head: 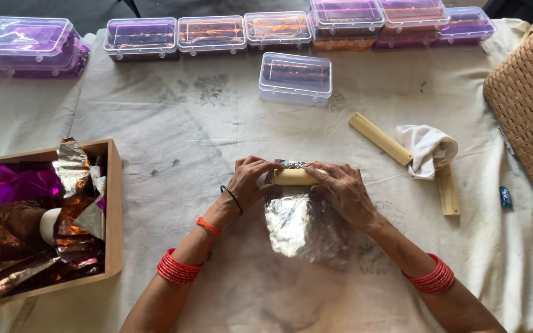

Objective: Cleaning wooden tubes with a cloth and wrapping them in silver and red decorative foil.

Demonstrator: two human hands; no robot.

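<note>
Wooden block [295,177] on foil sheet [297,228], tray [113,209] left, basket [528,105] right

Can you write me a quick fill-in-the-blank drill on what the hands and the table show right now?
1. Both hands, left hand and right hand, press a pale wooden ____ onto the foil sheet.
2. The foil sheet is ____ in colour.
3. The wooden box of crumpled foil lies beside the ____ hand.

Missing words: block; silver; left

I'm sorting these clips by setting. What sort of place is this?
Probably a small handcraft packing table: a cloth-covered table, a wooden box of coloured foil, rows of clear plastic boxes, and both hands rolling silver foil around a stick.
</note>
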